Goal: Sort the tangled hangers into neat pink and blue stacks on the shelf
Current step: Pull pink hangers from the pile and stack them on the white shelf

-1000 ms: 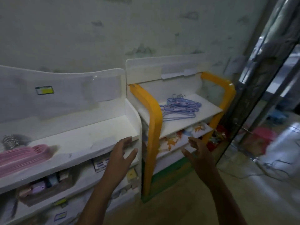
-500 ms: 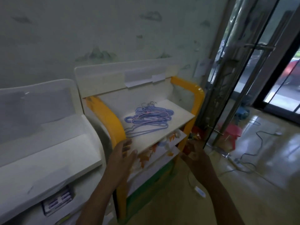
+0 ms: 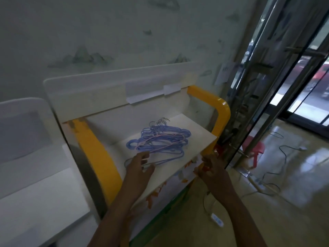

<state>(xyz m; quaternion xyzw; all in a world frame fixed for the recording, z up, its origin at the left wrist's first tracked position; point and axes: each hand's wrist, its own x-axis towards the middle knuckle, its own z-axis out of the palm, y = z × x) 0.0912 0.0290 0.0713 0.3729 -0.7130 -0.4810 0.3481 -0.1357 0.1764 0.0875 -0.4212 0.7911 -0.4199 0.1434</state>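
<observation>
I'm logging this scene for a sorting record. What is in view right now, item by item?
hanger pile: one tangle, mostly blue with a pink one through it, on the top shelf
shelf unit: one, white with yellow side frames
neighbouring shelf: one, white, at left
stool: one, red, beyond the glass door
power strip: one, white, on the floor
left hand: open, at the pile's near edge
right hand: open, at the shelf's front edge
</observation>
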